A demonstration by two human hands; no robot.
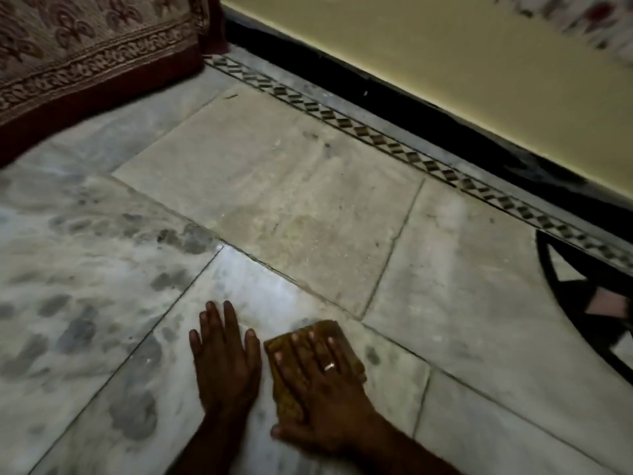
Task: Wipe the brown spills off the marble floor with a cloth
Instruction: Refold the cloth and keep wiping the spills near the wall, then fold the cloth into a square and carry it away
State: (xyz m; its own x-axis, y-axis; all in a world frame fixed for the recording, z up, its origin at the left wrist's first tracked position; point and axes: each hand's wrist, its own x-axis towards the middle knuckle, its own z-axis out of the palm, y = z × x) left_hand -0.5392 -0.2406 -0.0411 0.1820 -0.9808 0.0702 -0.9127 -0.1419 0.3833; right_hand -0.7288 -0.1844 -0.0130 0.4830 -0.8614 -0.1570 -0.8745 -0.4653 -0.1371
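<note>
A folded brown-yellow cloth (329,332) lies flat on the marble floor (274,186) near the bottom middle. My right hand (318,382), with a ring on one finger, presses on the cloth with straight fingers spread over it. My left hand (224,358) rests flat on the bare marble just left of the cloth, fingers straight. A faint brownish smear (301,228) shows on the beige slab ahead of the hands. Dark grey blotches (78,323) mark the white slab to the left.
A patterned fabric with a dark red border (85,63) hangs at the top left. A yellow wall (479,63) with a black skirting (376,94) runs along the right, beside an inlaid floor border (394,145). A black inlay motif (582,303) sits at the right edge.
</note>
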